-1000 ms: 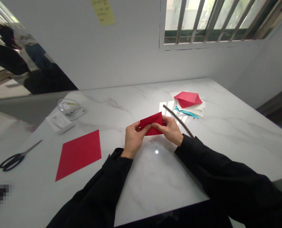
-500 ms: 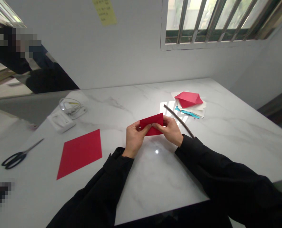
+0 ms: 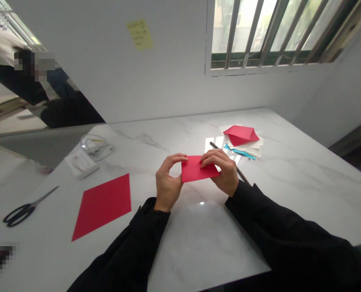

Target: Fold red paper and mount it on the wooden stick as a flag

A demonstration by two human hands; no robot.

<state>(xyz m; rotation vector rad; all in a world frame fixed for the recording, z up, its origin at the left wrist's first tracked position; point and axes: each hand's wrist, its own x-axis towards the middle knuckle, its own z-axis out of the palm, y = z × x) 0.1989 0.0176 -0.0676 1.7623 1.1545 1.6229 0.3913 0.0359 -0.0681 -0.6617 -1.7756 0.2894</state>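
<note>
A small folded piece of red paper [image 3: 193, 170] is held up over the table between my two hands. My left hand [image 3: 169, 180] grips its left edge, thumb at the lower corner and fingers at the upper one. My right hand [image 3: 224, 168] has the right end between thumb and fingers, with fingertips resting on the upper face. Behind my right hand lies a thin dark stick [image 3: 243, 177], partly covered by that hand and sleeve. Left of my hands, a flat red sheet of paper [image 3: 105, 205] lies on the table.
Scissors [image 3: 28, 209] with black handles lie far left. A white box [image 3: 82, 164] and a coiled white cable [image 3: 96, 145] sit at the back left. At the back right is a pile of papers [image 3: 247, 151] topped by folded red paper [image 3: 240, 134]. A wall and barred window stand behind the marble-patterned table [image 3: 198, 243].
The red paper has been tipped so its broad face shows more from above. My right hand's fingers have come over its top, and my left thumb has moved to the edge.
</note>
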